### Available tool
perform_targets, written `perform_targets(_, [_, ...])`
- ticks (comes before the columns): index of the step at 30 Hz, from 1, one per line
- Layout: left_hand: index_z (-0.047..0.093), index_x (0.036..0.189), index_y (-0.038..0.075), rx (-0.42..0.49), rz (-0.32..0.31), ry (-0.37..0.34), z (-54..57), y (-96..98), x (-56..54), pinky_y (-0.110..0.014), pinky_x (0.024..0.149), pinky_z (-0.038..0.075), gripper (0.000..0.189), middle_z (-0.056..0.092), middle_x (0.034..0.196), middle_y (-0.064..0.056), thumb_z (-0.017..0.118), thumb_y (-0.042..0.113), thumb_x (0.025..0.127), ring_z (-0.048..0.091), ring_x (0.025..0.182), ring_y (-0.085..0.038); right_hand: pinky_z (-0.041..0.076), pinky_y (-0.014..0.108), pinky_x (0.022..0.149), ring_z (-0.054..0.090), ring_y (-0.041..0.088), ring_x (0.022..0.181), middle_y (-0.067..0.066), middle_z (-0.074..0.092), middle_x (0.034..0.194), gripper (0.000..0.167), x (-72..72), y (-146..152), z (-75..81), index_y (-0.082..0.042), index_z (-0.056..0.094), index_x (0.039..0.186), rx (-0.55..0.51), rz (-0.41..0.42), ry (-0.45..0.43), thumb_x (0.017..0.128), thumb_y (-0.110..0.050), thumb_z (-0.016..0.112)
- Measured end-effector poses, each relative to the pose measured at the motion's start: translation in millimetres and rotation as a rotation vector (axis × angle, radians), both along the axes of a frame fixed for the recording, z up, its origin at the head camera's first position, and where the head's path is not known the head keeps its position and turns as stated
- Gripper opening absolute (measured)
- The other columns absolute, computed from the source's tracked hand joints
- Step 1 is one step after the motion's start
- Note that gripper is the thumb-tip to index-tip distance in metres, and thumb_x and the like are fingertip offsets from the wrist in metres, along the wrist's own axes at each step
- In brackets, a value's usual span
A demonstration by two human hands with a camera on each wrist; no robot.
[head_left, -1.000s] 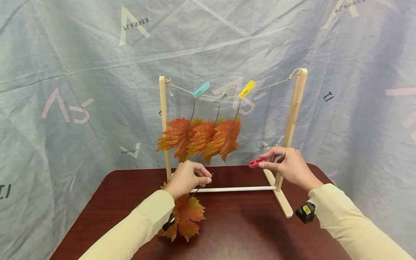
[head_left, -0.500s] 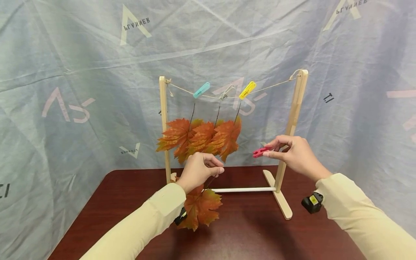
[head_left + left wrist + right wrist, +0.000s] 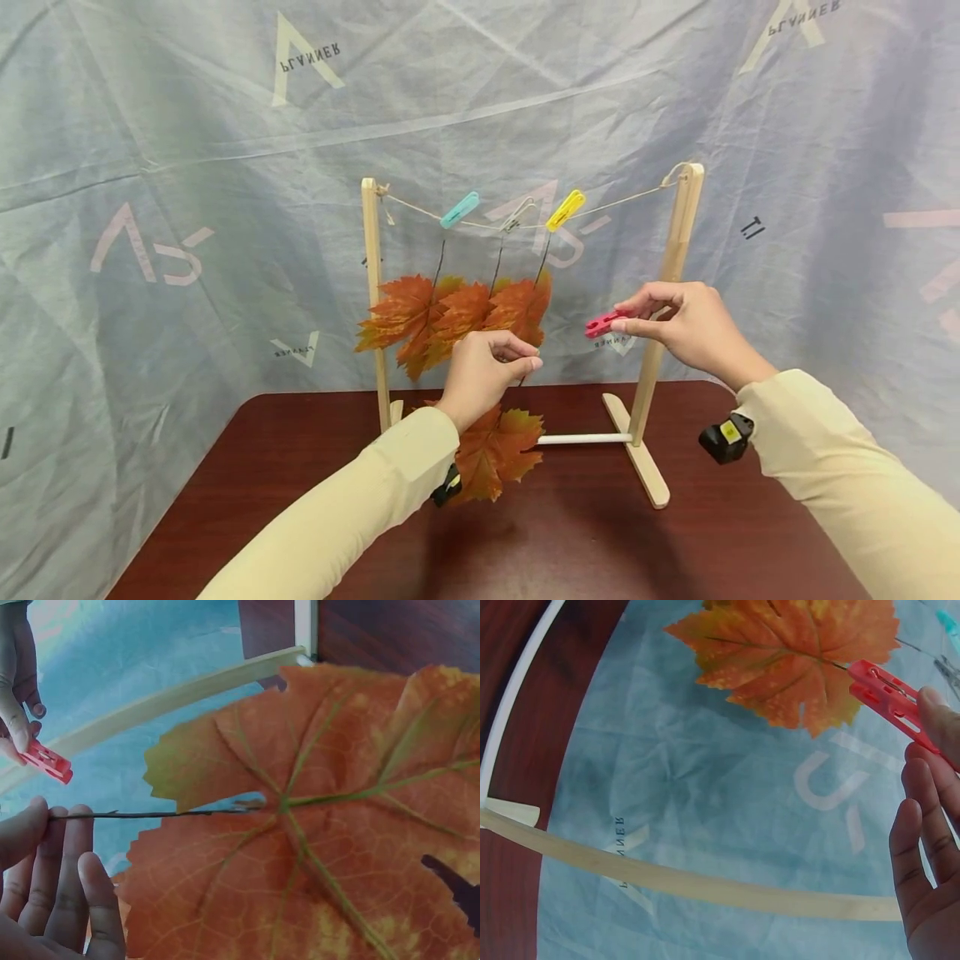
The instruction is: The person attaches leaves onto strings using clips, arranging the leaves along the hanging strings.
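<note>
My left hand (image 3: 487, 375) pinches the thin dark stem of an orange-green artificial maple leaf (image 3: 495, 454), which hangs below the wrist. In the left wrist view the stem (image 3: 150, 815) runs from thumb and fingertips to the leaf's centre. Off to the right, my right hand (image 3: 678, 321) pinches a red clothespin (image 3: 602, 324) between thumb and fingers, its free end pointing left. Beyond both hands, a twine line (image 3: 626, 202) carries a blue clothespin (image 3: 460, 210), a pale clothespin (image 3: 517, 215) and a yellow clothespin (image 3: 566, 211). Under them hang three similar leaves (image 3: 408, 312) by their stems.
The twine is tied between a left wooden post (image 3: 372, 283) and a right wooden post (image 3: 678, 242). A white crossbar (image 3: 585, 439) joins the posts low down, above the dark red table (image 3: 300, 467). Grey printed cloth (image 3: 225, 125) hangs behind.
My left hand has moved right and up with the leaf, now overlapping the lower hanging leaves. My right hand has risen with the red clothespin. The clothespins on the line stay in place.
</note>
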State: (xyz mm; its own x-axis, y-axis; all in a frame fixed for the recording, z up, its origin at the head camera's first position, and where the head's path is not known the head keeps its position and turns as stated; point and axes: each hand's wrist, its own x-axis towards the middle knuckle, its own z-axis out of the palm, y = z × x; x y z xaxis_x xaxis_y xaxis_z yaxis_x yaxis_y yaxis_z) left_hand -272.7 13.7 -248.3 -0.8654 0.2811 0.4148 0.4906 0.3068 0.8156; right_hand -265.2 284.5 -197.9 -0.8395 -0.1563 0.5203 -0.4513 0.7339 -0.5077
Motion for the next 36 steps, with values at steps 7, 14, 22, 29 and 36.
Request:
perform_targets(7, [0.081, 0.094, 0.011, 0.033, 0.017, 0.003, 9.0, 17.0, -2.9, -0.025, 0.063, 0.047, 0.008, 0.075, 0.077, 0.001, 0.081, 0.016, 0.089, 0.067, 0.073, -0.013, 0.047, 0.026, 0.059, 0.067, 0.01, 0.069, 0.002, 0.076, 0.087, 0.023, -0.9, 3.8, 14.9, -0.012, 0.08, 0.101, 0.029, -0.013, -0.009, 0.085, -0.026, 0.086])
perform_targets(14, [0.081, 0.096, 0.011, 0.075, 0.03, -0.006, 17.2, 31.4, -6.1, -0.027, 0.068, 0.051, 0.009, 0.074, 0.076, 0.002, 0.081, 0.018, 0.09, 0.066, 0.074, -0.01, 0.046, 0.026, 0.059, 0.068, 0.015, 0.073, 0.0, 0.075, 0.087, 0.025, -0.7, 5.5, 31.5, -0.012, 0.08, 0.101, 0.028, -0.037, -0.004, 0.085, -0.029, 0.086])
perform_targets(22, [0.081, 0.098, 0.009, 0.172, 0.066, 0.007, 28.5, 50.0, -13.8, -0.025, 0.067, 0.05, 0.012, 0.075, 0.078, 0.001, 0.08, 0.018, 0.09, 0.067, 0.073, -0.011, 0.044, 0.025, 0.058, 0.065, 0.009, 0.07, -0.004, 0.075, 0.083, 0.027, -3.1, 9.9, 50.8, -0.011, 0.081, 0.103, 0.014, -0.072, 0.025, 0.082, -0.027, 0.088])
perform_targets(29, [0.081, 0.095, 0.011, 0.237, 0.086, 0.015, 37.5, 67.7, -23.6, -0.025, 0.066, 0.05, 0.01, 0.074, 0.078, 0.002, 0.081, 0.019, 0.089, 0.064, 0.072, -0.007, 0.039, 0.025, 0.054, 0.063, 0.004, 0.067, -0.006, 0.075, 0.078, 0.027, -7.9, 16.2, 71.2, -0.011, 0.081, 0.101, 0.05, -0.091, 0.081, 0.081, -0.027, 0.089])
perform_targets(36, [0.082, 0.093, 0.01, 0.294, 0.142, 0.049, 46.1, 84.1, -33.6, -0.023, 0.065, 0.047, 0.01, 0.074, 0.077, 0.002, 0.082, 0.019, 0.088, 0.062, 0.071, -0.006, 0.038, 0.026, 0.056, 0.063, 0.003, 0.07, -0.01, 0.075, 0.076, 0.029, -10.8, 18.7, 85.5, -0.011, 0.082, 0.101, 0.052, -0.102, 0.109, 0.081, -0.03, 0.089])
